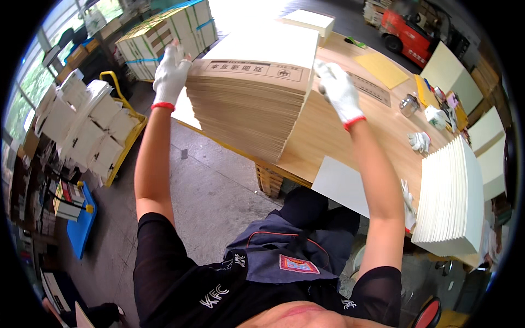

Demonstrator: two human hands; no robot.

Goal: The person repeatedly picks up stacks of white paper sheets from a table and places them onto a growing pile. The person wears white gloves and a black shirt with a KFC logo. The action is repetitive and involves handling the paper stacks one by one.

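Observation:
A tall stack of brown-covered pads or booklets [249, 112] stands on the wooden table, its printed strip toward me and its top washed out by glare. My left hand [171, 75], in a white knit glove with a red cuff, is at the stack's left side, fingers raised and apart. On the opposite side, my right hand [338, 92], gloved the same way, is by the upper right edge with fingers extended toward it. Nothing shows in either hand. Whether the fingertips press on the stack is hard to make out.
The wooden table [306, 142] carries a grey board [342, 183], a yellow sheet [383, 69], a metal jar [408, 105], a spare glove [419, 142] and a white stack [451, 197] at right. A loaded yellow trolley [124, 145] stands left; a red forklift [407, 35] is behind.

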